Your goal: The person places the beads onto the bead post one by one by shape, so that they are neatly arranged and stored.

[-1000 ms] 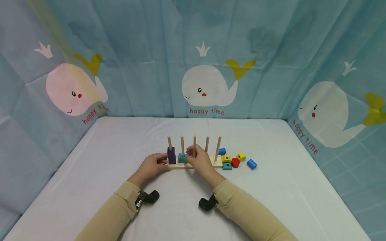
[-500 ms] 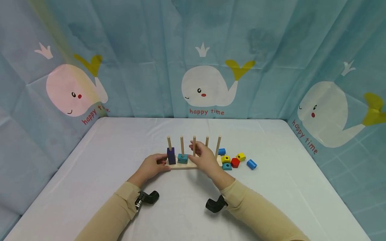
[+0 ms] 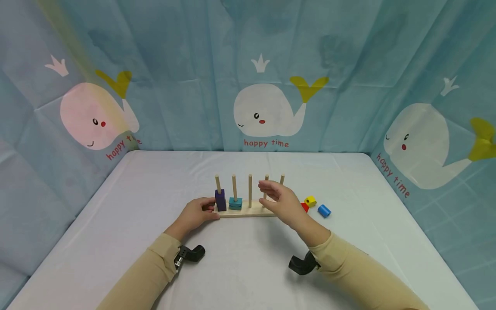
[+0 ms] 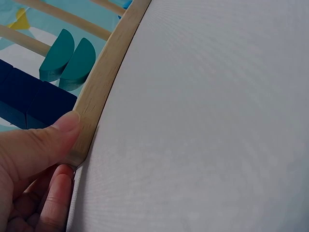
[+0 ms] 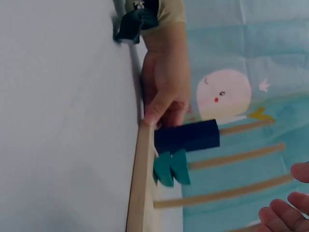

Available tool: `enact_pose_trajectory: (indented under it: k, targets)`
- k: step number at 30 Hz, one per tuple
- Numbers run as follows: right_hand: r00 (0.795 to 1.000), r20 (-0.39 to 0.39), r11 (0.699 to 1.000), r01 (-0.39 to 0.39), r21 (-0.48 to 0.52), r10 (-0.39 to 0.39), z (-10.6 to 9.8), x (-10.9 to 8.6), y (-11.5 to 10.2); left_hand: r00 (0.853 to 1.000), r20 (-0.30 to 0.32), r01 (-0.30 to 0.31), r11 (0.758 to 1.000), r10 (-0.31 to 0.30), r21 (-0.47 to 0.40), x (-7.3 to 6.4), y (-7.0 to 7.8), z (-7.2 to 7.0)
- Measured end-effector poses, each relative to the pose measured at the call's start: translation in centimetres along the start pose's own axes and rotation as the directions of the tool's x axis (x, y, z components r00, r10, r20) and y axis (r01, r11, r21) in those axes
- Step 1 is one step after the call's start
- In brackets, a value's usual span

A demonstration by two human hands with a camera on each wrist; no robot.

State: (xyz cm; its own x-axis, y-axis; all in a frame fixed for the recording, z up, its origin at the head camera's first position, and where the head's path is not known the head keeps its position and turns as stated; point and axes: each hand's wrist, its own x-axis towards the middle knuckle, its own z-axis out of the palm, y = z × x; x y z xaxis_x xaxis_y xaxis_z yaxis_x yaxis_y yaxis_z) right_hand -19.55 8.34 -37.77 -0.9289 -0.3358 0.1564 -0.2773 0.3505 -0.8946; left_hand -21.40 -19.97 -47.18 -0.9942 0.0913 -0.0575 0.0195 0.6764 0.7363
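Note:
A wooden peg board (image 3: pixel 252 212) with several upright pegs lies on the white table. My left hand (image 3: pixel 195 213) grips its left end, thumb on the front edge and fingers round the end, as the left wrist view shows. Dark blue blocks (image 4: pixel 29 94) are stacked on the leftmost peg. Two teal half-round blocks (image 5: pixel 172 168) sit on the second peg. The third peg (image 3: pixel 250 189) is bare. In front of the right-hand pegs hovers my right hand (image 3: pixel 286 206), fingers loosely extended and holding nothing; it hides the board's right end.
To the right of the board lie a yellow block (image 3: pixel 310 201), a blue cylinder (image 3: pixel 324 211) and a red block (image 3: pixel 305 206) partly covered by my right hand. A blue curtain (image 3: pixel 186 116) with whale prints stands behind and beside the table.
My right hand has come away from the teal blocks and moved right along the pegs, now covering several loose blocks. The left hand and the board have stayed put.

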Motion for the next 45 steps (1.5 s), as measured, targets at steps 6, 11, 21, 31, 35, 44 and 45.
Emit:
enact_pose_trajectory:
  k: [6,11,21,31,35,44,45]
  targets:
    - [1.0,-0.012,0.999,-0.01,-0.048,0.01,-2.6,-0.7,1.0,1.0,-0.003,0.007,1.0,-0.007,0.001,0.1,-0.2,0.1]
    - [0.997,-0.042,0.994,-0.067,-0.089,0.064,-4.5,-1.1,2.1,1.0,-0.002,0.006,1.0,-0.006,-0.005,0.1,-0.1,0.1]
    - [0.972,-0.074,0.952,-0.231,-0.2,0.221,-5.6,-1.6,5.5,1.0,-0.005,0.016,1.0,-0.016,-0.017,0.2,-0.2,0.2]
    - [0.958,-0.035,0.928,-0.286,-0.241,0.286,-5.7,-1.9,7.8,1.0,-0.003,0.007,1.0,-0.007,-0.012,0.2,-0.2,0.2]
    - [0.959,-0.037,0.923,-0.281,-0.263,0.281,-5.7,-2.1,7.7,1.0,-0.003,0.003,1.0,-0.003,-0.009,0.2,-0.3,0.2]
    - [0.969,0.026,0.921,-0.225,-0.317,0.246,-5.4,-2.2,8.1,1.0,-0.002,0.007,1.0,-0.007,-0.006,0.2,-0.3,0.2]
    - [0.969,0.033,0.92,-0.221,-0.323,0.244,-5.4,-2.2,8.1,1.0,-0.002,0.006,1.0,-0.006,-0.004,0.2,-0.3,0.2]
